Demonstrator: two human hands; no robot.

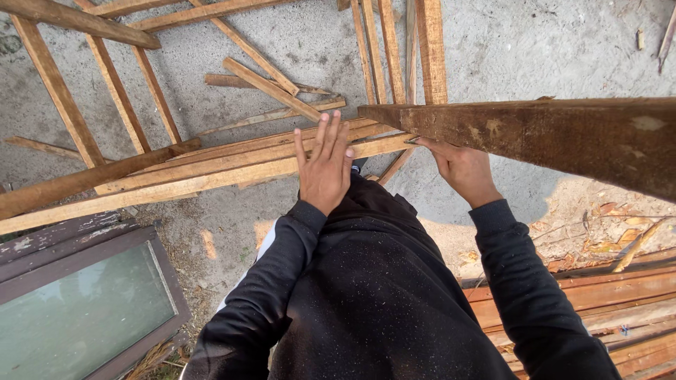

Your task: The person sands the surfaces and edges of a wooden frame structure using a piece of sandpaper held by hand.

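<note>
My right hand (461, 169) holds the near end of a long, rough, dark wooden plank (556, 137) from below; the plank runs off to the right, raised above the ground. My left hand (325, 167) is held flat with fingers spread and holds nothing, hovering over the long pale planks (211, 172) that lie on the concrete ground. Both arms are in black sleeves.
Loose wooden slats (271, 88) and longer battens (401, 49) lie scattered over the grey concrete. A framed glass pane (84, 302) lies at the lower left. A stack of reddish planks (620, 309) sits at the lower right beside dry leaves.
</note>
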